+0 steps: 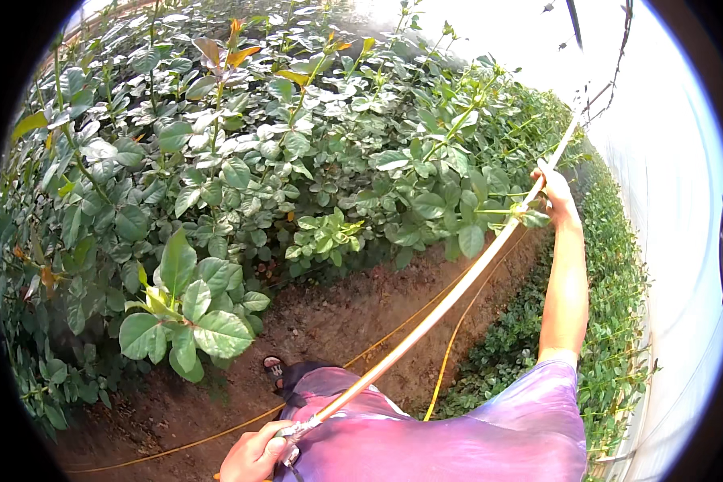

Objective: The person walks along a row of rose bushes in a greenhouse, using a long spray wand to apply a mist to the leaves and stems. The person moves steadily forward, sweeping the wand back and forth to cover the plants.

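Note:
A long metal spray lance (pixel 452 298) runs slantwise across the picture, from low in front of my body up to the right. My left hand (pixel 256 452) is closed around the metal valve handle (pixel 295 432) at its lower end. Further up, my right hand (pixel 553 187) grips the tube with the arm stretched out. The far tip lies among bright glare above the plants, and a fine mist seems to hang there. A leafy stem of a rose bush touches the tube just below my right hand.
Dense rose bushes (pixel 313 150) fill the left and top. A lower row of plants (pixel 614 313) stands by a white plastic sheet wall (pixel 669 241) at right. Yellow hoses (pixel 449 355) lie on the bare soil path (pixel 361 307), near my sandalled foot (pixel 274 369).

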Motion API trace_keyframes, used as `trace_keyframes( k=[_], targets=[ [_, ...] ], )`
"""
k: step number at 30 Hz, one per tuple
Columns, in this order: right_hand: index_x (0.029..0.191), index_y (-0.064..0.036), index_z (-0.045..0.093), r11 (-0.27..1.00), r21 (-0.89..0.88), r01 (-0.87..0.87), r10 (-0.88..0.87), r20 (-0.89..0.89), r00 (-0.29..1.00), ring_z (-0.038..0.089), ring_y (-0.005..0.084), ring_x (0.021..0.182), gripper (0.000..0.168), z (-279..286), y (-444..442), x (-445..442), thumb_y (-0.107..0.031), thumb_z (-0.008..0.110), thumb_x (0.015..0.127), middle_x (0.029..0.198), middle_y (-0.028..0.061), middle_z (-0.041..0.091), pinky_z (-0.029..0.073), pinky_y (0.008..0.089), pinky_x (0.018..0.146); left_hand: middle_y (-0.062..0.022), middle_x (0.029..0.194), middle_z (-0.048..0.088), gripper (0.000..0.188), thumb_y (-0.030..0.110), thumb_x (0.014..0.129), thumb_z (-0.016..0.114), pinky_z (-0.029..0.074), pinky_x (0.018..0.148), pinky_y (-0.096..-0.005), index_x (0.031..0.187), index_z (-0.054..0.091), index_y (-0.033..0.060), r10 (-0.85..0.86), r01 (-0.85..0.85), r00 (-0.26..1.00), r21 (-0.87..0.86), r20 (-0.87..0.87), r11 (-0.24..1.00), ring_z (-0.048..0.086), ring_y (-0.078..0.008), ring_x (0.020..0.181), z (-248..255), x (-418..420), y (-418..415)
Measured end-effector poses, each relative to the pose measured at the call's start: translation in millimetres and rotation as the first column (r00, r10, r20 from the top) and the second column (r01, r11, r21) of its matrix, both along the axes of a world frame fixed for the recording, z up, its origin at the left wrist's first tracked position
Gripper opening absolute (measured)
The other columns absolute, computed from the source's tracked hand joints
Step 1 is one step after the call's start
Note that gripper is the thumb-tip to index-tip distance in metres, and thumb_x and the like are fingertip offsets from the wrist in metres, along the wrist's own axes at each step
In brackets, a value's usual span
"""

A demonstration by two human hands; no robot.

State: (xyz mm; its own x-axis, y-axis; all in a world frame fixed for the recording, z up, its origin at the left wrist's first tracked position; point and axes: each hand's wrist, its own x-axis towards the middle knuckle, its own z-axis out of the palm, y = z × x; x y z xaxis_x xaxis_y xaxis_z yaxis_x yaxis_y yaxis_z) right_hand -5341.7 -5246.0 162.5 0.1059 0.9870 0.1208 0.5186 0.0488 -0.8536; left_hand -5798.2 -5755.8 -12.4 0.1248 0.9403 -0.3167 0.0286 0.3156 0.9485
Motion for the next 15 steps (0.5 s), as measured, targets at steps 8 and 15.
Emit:
trace_keyframes(
  k=[8, 15],
  targets=[
    [0.098, -0.011, 0.066, 0.976, -0.018, 0.217, -0.215, -0.222, 0.951, 0.054, 0.0109, 0.09, 0.029, -38, -139, -24, -0.039, 0.061, 0.091, 0.095, -0.002, 0.061, 0.041, 0.0285, 0.083, -0.0017, 0.065, 0.058, 0.046, 0.04, 0.096, 0.051, 0.042, 0.051, -0.0252, 0.116, 0.058, 0.0, -0.176, 0.177, 0.984, -0.045, 0.005, 0.983, 0.052, -0.0095, 0.055, 7, -113, -32],
    [0.106, -0.003, 0.061, 0.983, 0.175, 0.062, -0.015, -0.255, 0.967, 0.057, 0.0162, 0.095, 0.038, -43, -169, -190, -0.038, 0.06, 0.092, 0.098, 0.0063, 0.063, 0.046, 0.0335, 0.084, 0.0027, 0.077, 0.055, 0.04, 0.033, 0.095, 0.052, 0.035, 0.053, -0.0214, 0.121, 0.057, 0.0016, 0.119, -0.12, 0.993, -0.126, -0.014, 0.985, 0.044, -0.0061, 0.061, 5, -179, -163]
  ],
)
